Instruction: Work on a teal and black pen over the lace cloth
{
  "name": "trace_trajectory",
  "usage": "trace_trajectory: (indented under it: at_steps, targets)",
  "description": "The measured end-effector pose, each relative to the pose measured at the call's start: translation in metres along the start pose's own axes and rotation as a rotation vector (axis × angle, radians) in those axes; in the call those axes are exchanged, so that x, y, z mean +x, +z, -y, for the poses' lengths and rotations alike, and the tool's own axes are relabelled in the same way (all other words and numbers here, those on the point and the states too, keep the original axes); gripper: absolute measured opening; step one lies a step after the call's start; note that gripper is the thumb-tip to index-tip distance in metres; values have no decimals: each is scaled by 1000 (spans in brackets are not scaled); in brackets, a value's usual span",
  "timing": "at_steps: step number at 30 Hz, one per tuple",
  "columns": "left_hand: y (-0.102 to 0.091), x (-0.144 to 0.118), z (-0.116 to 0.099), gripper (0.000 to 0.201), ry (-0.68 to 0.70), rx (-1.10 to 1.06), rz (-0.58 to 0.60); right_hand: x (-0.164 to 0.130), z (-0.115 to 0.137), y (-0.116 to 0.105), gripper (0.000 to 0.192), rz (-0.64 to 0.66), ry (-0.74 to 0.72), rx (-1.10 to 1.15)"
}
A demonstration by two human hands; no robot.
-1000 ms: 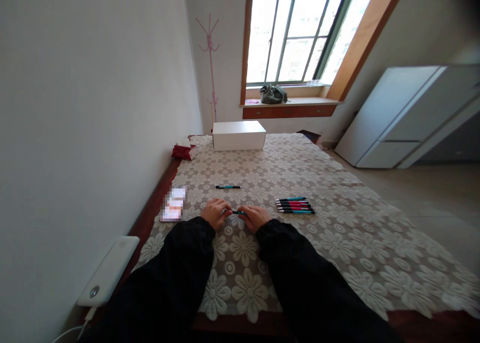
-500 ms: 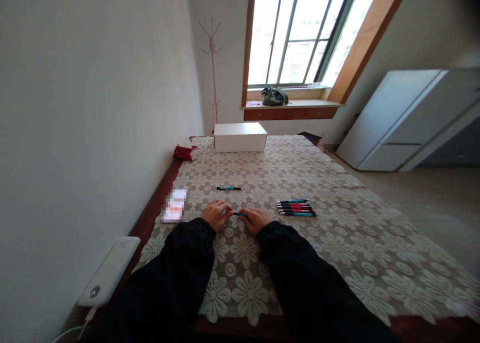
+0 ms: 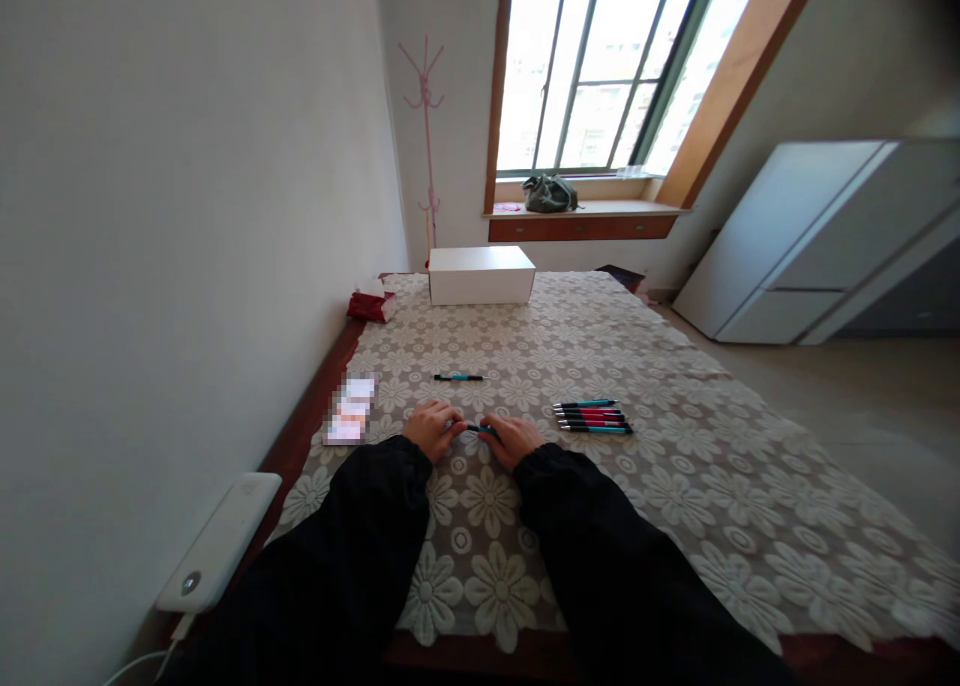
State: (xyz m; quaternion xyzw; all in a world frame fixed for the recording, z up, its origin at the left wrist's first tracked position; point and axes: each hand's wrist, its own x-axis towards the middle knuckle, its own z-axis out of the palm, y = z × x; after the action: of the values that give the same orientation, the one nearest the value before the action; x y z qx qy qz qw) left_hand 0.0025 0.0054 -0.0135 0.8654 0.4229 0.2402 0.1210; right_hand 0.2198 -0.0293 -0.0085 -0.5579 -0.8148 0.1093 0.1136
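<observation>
My left hand [image 3: 431, 429] and my right hand [image 3: 513, 438] rest close together on the lace tablecloth [image 3: 675, 486], both gripping a small teal and black pen [image 3: 478, 428] that spans the gap between them. A single teal pen [image 3: 457, 377] lies a little beyond the hands. To the right of my right hand, several red and teal pens [image 3: 592, 416] lie side by side in a neat row. Both forearms are in black sleeves.
A white box [image 3: 480, 273] stands at the table's far end, with a red packet [image 3: 370, 304] to its left. A blurred card [image 3: 349, 408] lies left of my left hand. A white device [image 3: 221, 541] sits by the wall. A white cabinet [image 3: 817, 236] stands at right.
The hands stay on the pen almost unmoved; only the view has shifted slightly.
</observation>
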Motion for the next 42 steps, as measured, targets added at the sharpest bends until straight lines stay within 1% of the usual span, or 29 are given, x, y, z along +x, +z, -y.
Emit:
trace_trajectory:
  at_steps: [3, 6, 7, 8, 11, 13, 14, 16, 19, 23, 27, 29, 30, 32, 35, 39, 42]
  targets:
    - [-4, 2, 3, 24, -43, 31, -31, 0, -1, 0, 26, 4, -1, -3]
    - [-21, 5, 15, 23, -151, 107, -73, 0, -1, 0, 27, 2, 0, -6]
    - [-31, 6, 22, 21, -221, 143, -87, 0, -2, 1, 27, 2, 2, -7]
    - [-41, 6, 31, 20, -321, 181, -119, 1, -2, 1, 27, 3, 4, -7]
    - [-75, 0, 65, 27, -481, 226, -190, 1, -3, 1, 27, 4, 6, -9]
    - [-93, -9, 88, 31, -604, 255, -236, 1, -3, 2, 27, 4, 7, -11]
    - [-100, -15, 99, 33, -648, 263, -250, 1, -3, 2, 27, 3, 8, -12]
    - [-108, -27, 114, 37, -676, 261, -256, 1, -3, 1, 26, 2, 8, -12]
    - [-109, -41, 127, 43, -646, 243, -236, 1, -3, 1, 25, 1, 4, -6]
    - [-108, -51, 133, 47, -602, 227, -198, 1, -4, 2, 26, 0, -6, 5]
    - [-112, -56, 136, 31, -570, 232, -172, 2, -6, 3, 27, -3, -13, 13]
    - [-115, -58, 135, 29, -572, 249, -207, 2, -7, 3, 26, -3, -17, 17]
    - [-116, -57, 135, 32, -574, 257, -233, 2, -7, 3, 26, -4, -19, 19]
    - [-115, -57, 134, 45, -559, 265, -263, 2, -7, 4, 26, -8, -18, 23]
    - [-113, -56, 135, 61, -539, 272, -216, 1, -6, 4, 26, -15, -17, 30]
    - [-110, -57, 140, 67, -564, 291, -138, 1, -5, 4, 26, -21, -21, 39]
    - [-110, -59, 143, 69, -562, 291, -128, 1, -6, 5, 26, -24, -23, 38]
